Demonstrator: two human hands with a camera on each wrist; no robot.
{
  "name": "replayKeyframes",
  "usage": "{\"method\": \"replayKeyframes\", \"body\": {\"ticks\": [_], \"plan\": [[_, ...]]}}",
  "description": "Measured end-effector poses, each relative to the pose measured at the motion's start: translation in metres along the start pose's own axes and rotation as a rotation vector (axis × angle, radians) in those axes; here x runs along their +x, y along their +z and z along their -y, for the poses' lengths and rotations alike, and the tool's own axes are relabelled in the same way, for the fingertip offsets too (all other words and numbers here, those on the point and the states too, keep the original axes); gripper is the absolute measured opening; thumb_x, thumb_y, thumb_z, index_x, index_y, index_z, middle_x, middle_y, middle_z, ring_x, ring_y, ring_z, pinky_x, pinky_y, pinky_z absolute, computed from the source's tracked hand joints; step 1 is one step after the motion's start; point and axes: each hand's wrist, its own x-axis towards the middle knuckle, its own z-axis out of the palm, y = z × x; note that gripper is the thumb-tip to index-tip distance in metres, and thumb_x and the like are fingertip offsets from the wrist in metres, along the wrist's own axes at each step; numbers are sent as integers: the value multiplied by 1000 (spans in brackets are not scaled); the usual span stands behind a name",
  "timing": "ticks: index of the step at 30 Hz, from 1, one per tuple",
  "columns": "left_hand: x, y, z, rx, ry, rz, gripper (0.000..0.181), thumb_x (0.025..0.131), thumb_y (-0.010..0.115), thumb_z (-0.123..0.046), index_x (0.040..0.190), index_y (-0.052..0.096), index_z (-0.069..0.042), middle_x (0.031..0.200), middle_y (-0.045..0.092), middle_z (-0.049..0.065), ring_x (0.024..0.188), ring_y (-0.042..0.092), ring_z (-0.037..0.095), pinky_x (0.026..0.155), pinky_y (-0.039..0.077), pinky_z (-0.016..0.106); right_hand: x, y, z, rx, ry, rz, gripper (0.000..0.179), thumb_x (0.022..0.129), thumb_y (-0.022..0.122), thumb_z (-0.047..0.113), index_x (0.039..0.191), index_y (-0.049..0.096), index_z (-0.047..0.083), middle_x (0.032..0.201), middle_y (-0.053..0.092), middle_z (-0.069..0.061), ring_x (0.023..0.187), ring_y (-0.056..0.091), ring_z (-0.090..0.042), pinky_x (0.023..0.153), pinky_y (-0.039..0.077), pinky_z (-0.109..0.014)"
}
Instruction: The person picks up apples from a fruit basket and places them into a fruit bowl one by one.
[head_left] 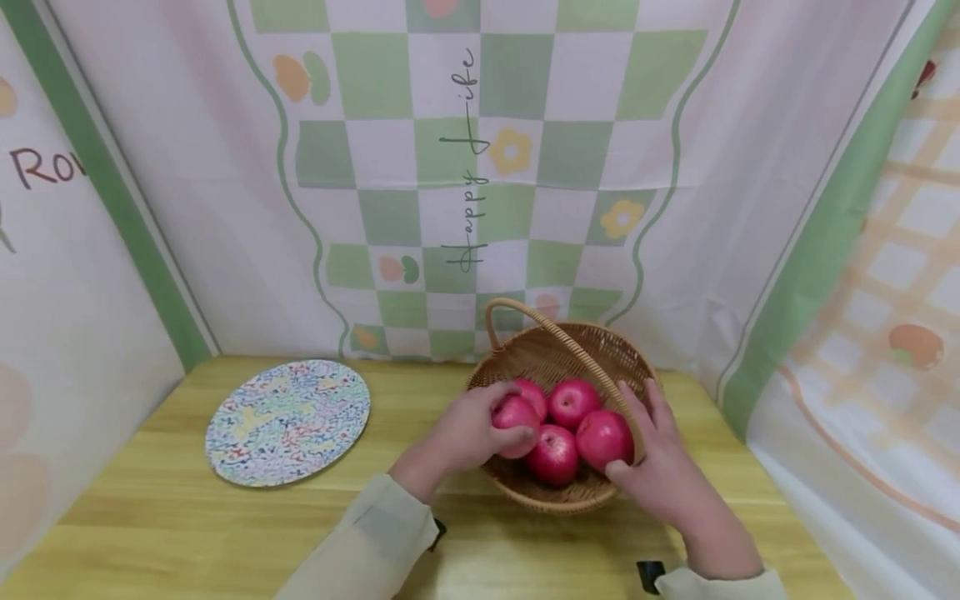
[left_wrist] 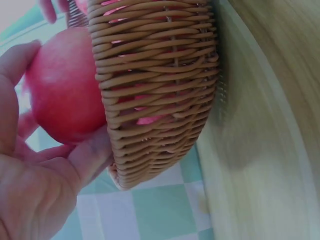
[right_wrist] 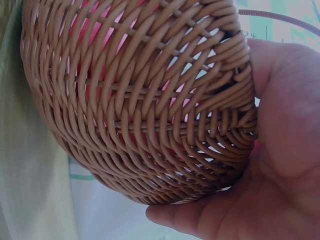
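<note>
In the head view, a round wicker basket with an arched handle holds several red apples. My left hand grips the leftmost apple, its thumb and fingers on opposite sides. In the left wrist view, that apple bulges above the rim, with the fingers around it. My right hand is at the basket's right side, fingers spread and fairly straight beside the handle, thumb near the rightmost apple. The right wrist view shows its palm against the rim and one finger outside the wicker basket.
A round, multicoloured speckled plate or mat lies on the wooden table, left of the basket. Behind the table hangs a green-and-white checked cloth. More printed cloth borders the right side.
</note>
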Motion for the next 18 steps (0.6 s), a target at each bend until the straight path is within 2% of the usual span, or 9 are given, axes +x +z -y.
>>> {"method": "replayKeyframes", "body": {"ticks": [3, 7, 13, 18], "plan": [[-1, -3, 2, -85, -9, -41, 60, 87, 75, -47, 138, 56, -19, 114, 65, 1, 97, 62, 16, 81, 54, 34, 0, 0, -1, -4, 7, 5, 109, 73, 75, 3, 161, 12, 14, 161, -12, -25, 135, 18, -61, 94, 38, -71], [-3, -7, 3, -137, -28, -78, 57, 85, 76, -49, 132, 58, -20, 112, 65, 2, 99, 62, 18, 83, 53, 37, 0, 0, 0, -3, 17, 9, 108, 73, 74, 3, 161, 12, 15, 161, -13, -25, 134, 19, -63, 95, 35, -73], [-4, -12, 4, -208, -60, -75, 53, 83, 81, -45, 125, 58, -22, 107, 63, 1, 96, 61, 19, 81, 53, 38, 0, -1, 1, -10, 31, 14, 106, 74, 73, 5, 161, 13, 12, 161, -13, -26, 132, 22, -63, 95, 36, -72], [-5, -16, 3, -251, -87, -82, 53, 83, 81, -43, 126, 57, -23, 105, 61, 1, 92, 60, 20, 78, 53, 39, 1, -2, 1, -13, 47, 24, 105, 75, 72, 7, 161, 11, 11, 161, -15, -25, 131, 26, -62, 95, 39, -69]]}}
